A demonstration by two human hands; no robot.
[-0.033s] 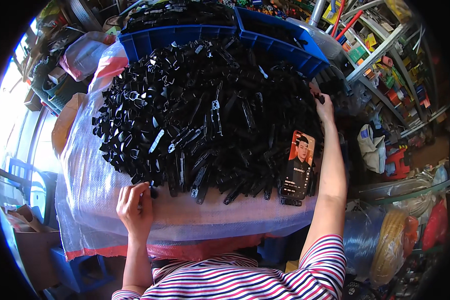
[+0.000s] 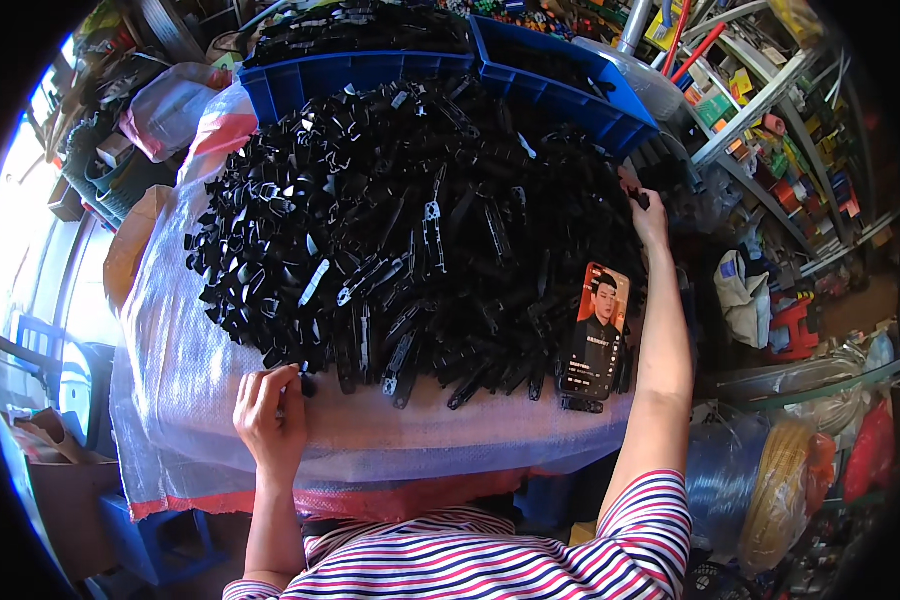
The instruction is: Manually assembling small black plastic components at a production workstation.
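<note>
Nothing has visibly shifted since the earlier frame: black parts (image 2: 370, 215) lie heaped on a pale sheet (image 2: 390, 425) before you. Your left hand (image 2: 268, 412) curls at the heap's near-left edge, your right hand (image 2: 652, 216) at its far-right; whether either grips a part, I cannot tell.

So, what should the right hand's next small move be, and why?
Probably bring the right hand toward the left hand: the right seems to hold a dark piece at the right edge of the black pile, while the left curls at its near edge.
</note>
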